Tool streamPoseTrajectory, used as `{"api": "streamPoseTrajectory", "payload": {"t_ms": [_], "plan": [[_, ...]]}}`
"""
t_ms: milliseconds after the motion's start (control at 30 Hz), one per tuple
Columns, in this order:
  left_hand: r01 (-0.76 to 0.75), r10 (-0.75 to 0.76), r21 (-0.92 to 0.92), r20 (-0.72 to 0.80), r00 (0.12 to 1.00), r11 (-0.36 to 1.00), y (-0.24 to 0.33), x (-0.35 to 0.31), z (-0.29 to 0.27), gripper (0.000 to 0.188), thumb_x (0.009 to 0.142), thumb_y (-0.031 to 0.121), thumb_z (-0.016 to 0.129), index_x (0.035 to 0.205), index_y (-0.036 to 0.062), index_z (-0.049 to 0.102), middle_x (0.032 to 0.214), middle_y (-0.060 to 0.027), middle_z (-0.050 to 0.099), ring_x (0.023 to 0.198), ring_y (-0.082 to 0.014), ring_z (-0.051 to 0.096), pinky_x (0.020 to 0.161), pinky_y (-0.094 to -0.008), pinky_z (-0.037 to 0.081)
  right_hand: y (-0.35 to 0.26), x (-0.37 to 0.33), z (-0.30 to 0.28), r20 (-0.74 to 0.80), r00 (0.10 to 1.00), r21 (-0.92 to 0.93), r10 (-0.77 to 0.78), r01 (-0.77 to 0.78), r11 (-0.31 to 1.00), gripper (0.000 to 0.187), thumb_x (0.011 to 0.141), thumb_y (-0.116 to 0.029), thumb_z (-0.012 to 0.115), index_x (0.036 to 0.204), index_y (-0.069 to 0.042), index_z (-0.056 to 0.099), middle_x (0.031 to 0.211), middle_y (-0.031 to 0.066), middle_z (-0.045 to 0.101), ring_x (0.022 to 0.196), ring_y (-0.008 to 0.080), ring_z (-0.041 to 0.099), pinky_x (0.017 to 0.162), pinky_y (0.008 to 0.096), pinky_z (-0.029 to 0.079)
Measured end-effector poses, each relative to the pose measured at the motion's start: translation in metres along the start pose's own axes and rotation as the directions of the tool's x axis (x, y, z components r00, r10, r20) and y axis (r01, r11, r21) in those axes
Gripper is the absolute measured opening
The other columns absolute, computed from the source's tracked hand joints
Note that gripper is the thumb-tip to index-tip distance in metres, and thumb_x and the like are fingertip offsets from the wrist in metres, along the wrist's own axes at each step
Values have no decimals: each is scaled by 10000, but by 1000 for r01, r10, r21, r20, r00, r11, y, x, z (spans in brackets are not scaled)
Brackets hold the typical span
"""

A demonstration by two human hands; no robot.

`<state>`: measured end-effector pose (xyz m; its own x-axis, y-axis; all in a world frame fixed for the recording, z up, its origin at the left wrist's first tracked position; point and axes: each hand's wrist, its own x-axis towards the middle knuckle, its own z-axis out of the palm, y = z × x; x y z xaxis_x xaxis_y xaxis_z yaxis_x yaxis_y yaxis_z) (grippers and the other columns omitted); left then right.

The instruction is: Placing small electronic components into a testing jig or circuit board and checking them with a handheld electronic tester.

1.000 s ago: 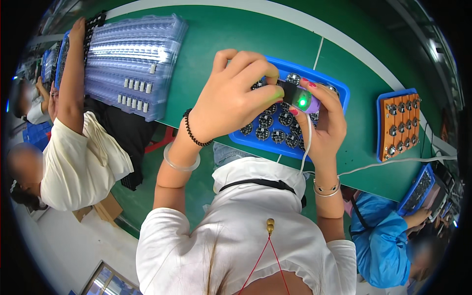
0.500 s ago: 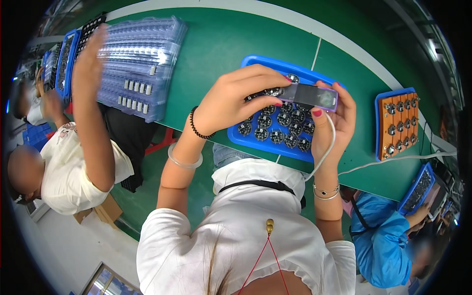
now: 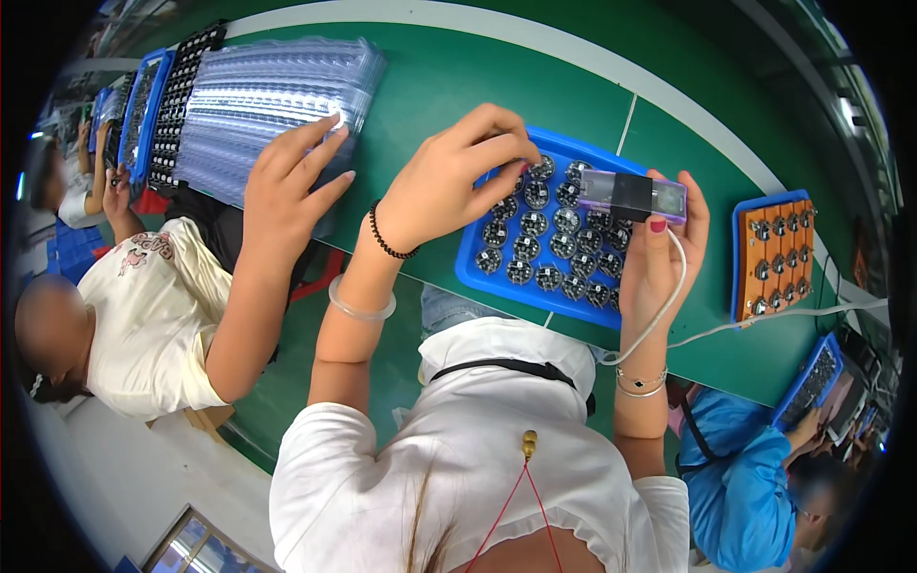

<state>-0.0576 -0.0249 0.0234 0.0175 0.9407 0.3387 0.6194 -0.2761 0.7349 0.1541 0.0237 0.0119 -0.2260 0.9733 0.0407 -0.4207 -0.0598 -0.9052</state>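
My right hand is wrapped round a small clear, purple-edged box-shaped device with a black band across it and a white cable running out. This device is over the right side of a blue tray holding several round metal parts with small circuit boards. My left hand is at the tray's far left corner, thumb and fingertips pinched together above the parts. Whatever sits in that pinch, if anything, is hidden by the fingers.
A co-worker's hand reaches over stacked clear plastic trays at the left. An orange board of round metal parts lies in a blue tray at the right. The white cable crosses the green table. Another person in blue sits lower right.
My left hand has moved off the device to the tray's left side. The device stays in my right hand, shifted slightly right. The co-worker's arm has swung right over the clear trays.
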Motion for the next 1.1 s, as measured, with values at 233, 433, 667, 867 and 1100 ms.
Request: {"api": "streamPoseTrajectory", "payload": {"t_ms": [233, 433, 667, 867, 1100], "plan": [[-169, 177, 130, -54, 983, 977, 10, 0, 3, 250, 675, 2, 700, 904, 103, 687, 889, -49, 589, 758, -180, 588, 607, -273, 484, 1, -1, 13, 83, 993, -32, 78, -76, 997, 476, 869, -77, 583, 1293, -4, 380, 1211, 190, 505, 1076, 188, 518, 967, 316, 394], [-292, 309, 202, -56, 950, 935, 2, -4, -4, 247, 650, 21, 714, 874, 123, 696, 899, -47, 602, 735, -188, 596, 606, -268, 497, 6, 2, 20, 67, 986, 45, 151, -154, 987, 460, 879, -77, 570, 1293, -3, 383, 1207, 185, 509, 1085, 190, 514, 974, 316, 386], [235, -226, 242, -67, 972, 941, -36, -22, -24, 349, 712, 80, 712, 1048, 82, 613, 901, -75, 591, 720, -225, 583, 614, -310, 494, 6, 5, 15, 42, 998, -168, 49, -42, 985, 423, 869, -58, 581, 1256, 10, 425, 1185, 177, 533, 1074, 180, 523, 948, 301, 397], [216, -209, 105, -77, 975, 971, -26, -22, -20, 647, 682, 77, 734, 1269, 126, 468, 933, -85, 599, 770, -220, 600, 654, -305, 506, 10, 2, 21, 225, 974, -273, -36, 99, 957, 447, 823, 12, 615, 1234, 23, 439, 1172, 175, 545, 1064, 187, 535, 908, 291, 431], [52, -52, 10, -3, 999, 999, 28, -7, -2, 720, 627, 111, 780, 1279, 110, 474, 932, -88, 644, 776, -214, 619, 675, -290, 523, 9, -3, 18, 369, 926, -252, -79, 181, 951, 497, 765, 57, 654, 1217, 21, 449, 1169, 183, 539, 1107, 239, 522, 949, 341, 418]]}}
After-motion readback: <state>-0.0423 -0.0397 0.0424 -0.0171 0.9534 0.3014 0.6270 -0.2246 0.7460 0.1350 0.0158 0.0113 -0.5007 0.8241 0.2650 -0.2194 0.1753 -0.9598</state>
